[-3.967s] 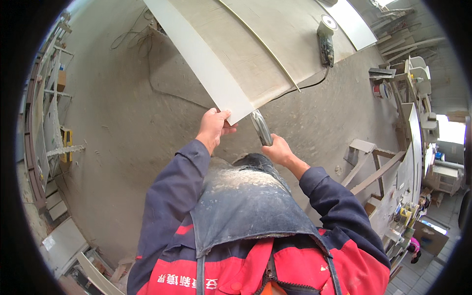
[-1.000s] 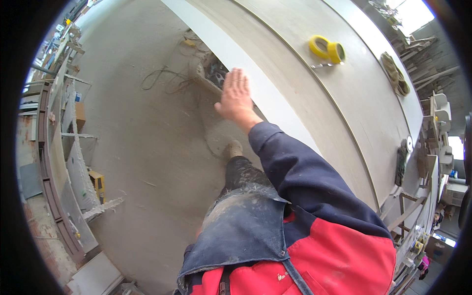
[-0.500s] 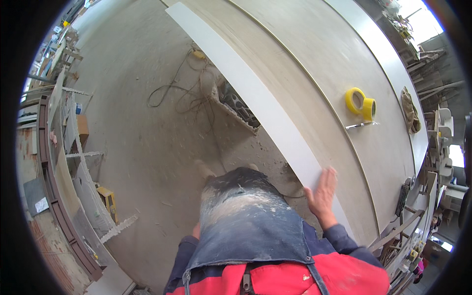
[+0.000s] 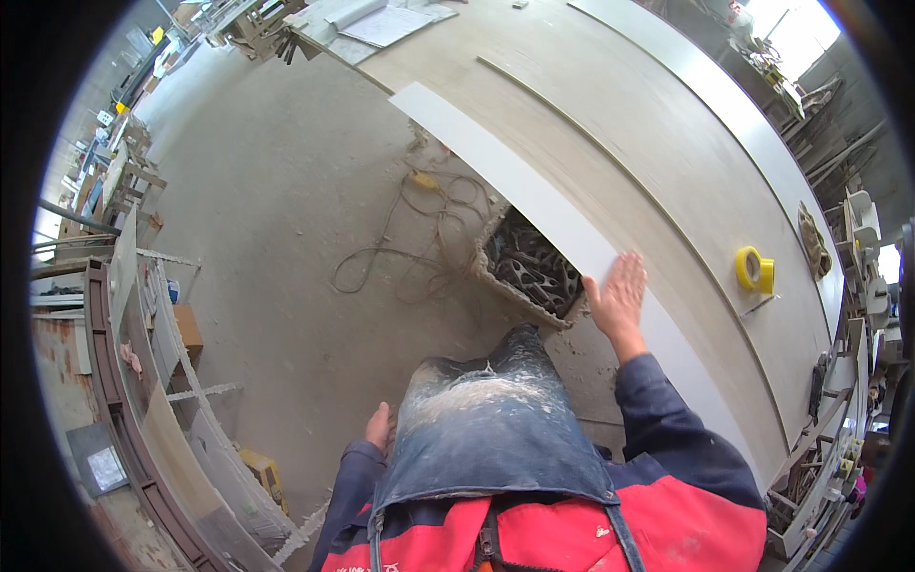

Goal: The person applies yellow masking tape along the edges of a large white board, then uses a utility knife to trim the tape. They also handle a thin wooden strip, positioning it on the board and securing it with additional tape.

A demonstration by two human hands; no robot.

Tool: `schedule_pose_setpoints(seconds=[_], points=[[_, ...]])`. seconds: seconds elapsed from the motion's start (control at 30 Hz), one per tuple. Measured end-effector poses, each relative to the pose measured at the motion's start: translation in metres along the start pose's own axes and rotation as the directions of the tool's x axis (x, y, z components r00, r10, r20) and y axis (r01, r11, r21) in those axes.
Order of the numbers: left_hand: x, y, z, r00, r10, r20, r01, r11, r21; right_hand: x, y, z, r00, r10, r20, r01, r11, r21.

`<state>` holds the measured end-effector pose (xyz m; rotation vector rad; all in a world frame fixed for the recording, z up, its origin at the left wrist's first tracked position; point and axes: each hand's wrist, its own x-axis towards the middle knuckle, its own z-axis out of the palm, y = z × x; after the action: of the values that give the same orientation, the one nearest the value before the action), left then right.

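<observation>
Moved: since half a second ago, the right hand [image 4: 621, 297] has come nearer the far end of the white strip [image 4: 515, 172]; it lay lower in our view than the yellow tape rolls [image 4: 765, 277] and is now almost level with them.
Right hand: laid flat on the strip, fingers stretched, thumb spread at the inner edge, grasping nothing; four seconds ago we saw it round a silver tool.
Left hand [image 4: 380, 427]: low beside the apron [image 4: 496, 419], partly hidden; we cannot tell how far open it is or whether it holds anything. Four seconds ago it had the strip's corner.
White strip: lengthwise along the near edge of the table [image 4: 667, 124], its far end now well inside our view.
Table top: a thin rod [image 4: 629, 173] runs between the strip and the tape rolls; a crumpled brown cloth [image 4: 813, 243] lies farther over.
Far corner: papers [image 4: 386, 26] have come into sight.
Floor: we now see more of the bin [image 4: 491, 243] of grey pieces, a tangled cable [image 4: 386, 251] beside it.
</observation>
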<state>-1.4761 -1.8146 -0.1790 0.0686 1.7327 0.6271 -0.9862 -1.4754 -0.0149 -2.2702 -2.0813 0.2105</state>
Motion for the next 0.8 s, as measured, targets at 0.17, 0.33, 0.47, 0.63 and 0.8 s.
schedule_pose_setpoints(seconds=[0.17, 0.33, 0.47, 0.63, 0.8], points=[[0.012, 0.044, -0.042, 0.99, -0.138, 0.025, 0.137, 0.99, 0.021, 0.109, -0.139, 0.003, 0.995, -0.097, -0.033, 0.098, 0.994, 0.04], [0.065, -0.027, -0.096, 0.999, 0.037, 0.016, -0.038, 0.99, 0.133, 0.213, -0.274, 0.017, 0.978, -0.207, -0.027, 0.209, 0.976, 0.066], [0.044, 0.038, -0.083, 0.997, 0.072, 0.019, -0.074, 0.935, 0.348, 0.288, -0.365, 0.02, 0.955, -0.294, -0.045, 0.297, 0.951, 0.09], [0.036, 0.124, -0.092, 0.995, 0.095, 0.004, -0.089, 0.917, 0.389, 0.35, -0.464, 0.019, 0.892, -0.452, -0.017, 0.452, 0.888, 0.085], [0.062, 0.226, -0.101, 0.982, 0.179, 0.066, -0.189, 0.855, 0.483, 0.334, -0.538, 0.042, 0.544, -0.837, -0.062, 0.804, 0.497, 0.327]])
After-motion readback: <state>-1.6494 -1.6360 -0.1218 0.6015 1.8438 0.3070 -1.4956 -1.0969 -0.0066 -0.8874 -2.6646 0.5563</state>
